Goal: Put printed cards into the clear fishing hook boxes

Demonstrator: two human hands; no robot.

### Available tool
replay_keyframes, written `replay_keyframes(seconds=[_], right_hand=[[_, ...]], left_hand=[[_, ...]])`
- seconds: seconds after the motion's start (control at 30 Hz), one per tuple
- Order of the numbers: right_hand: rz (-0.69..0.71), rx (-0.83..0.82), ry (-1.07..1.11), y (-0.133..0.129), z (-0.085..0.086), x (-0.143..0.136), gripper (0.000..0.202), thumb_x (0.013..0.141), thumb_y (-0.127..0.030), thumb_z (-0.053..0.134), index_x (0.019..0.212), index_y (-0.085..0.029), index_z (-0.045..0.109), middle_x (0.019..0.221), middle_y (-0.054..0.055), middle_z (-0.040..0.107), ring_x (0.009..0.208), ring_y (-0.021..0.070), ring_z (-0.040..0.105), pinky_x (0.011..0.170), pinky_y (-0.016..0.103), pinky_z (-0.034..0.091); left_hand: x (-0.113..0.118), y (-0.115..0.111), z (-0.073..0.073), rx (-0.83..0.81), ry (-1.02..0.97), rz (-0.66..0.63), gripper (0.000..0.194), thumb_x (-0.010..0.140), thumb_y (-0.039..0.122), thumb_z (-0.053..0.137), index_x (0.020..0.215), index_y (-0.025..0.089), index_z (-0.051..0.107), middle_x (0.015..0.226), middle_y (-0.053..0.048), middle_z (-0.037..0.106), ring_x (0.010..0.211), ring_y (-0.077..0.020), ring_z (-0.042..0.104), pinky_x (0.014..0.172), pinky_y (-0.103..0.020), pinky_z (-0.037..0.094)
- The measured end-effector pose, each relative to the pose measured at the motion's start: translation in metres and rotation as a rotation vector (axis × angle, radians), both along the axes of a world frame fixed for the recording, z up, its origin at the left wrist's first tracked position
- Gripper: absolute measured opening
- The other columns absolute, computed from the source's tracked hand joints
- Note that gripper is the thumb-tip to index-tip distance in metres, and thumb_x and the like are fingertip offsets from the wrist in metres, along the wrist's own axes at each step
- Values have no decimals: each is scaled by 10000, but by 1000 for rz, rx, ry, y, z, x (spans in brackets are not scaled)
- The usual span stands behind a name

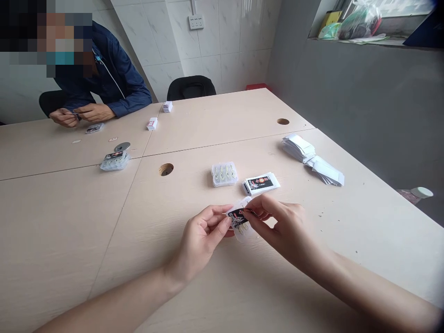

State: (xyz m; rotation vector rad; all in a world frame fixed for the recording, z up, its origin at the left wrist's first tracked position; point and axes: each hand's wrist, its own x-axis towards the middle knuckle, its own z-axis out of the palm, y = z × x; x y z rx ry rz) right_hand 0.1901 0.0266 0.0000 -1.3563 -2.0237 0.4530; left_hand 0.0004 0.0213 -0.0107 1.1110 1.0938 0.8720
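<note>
My left hand (204, 236) grips a small clear plastic box (247, 235) from its left side, thumb on top. Gold-coloured metal pieces, perhaps fishing hooks or snaps, show inside it. A black printed label (237, 218) lies over the box. Its right end is pinched between the thumb and fingers of my right hand (277, 217). How far the label is stuck down, I cannot tell. Just beyond my hands are a stack of labels (262, 182), black print uppermost, and clear boxes (225, 174) with similar metal pieces.
Fanned white paper slips (300, 148) lie to the right. Further left are more labelled boxes (115, 160), a metal disc (122, 146) and small white stacks (151, 123). Two cable holes (166, 169) pierce the table (166, 296). Across it sits a person in a blue jacket (121, 74), hands together.
</note>
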Motion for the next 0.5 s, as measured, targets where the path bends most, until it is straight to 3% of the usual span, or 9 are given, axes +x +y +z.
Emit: replay_keyframes(seconds=[0.5], right_hand=[[-7, -82, 59, 0, 5, -2, 115, 878, -252, 572, 777, -212, 537, 648, -41, 657, 523, 94, 557, 534, 220, 435]], left_hand=[[0, 0, 1, 2, -14, -6, 295, 896, 328, 588, 1153, 183, 602, 1033, -52, 737, 927, -181, 670, 877, -325, 543]])
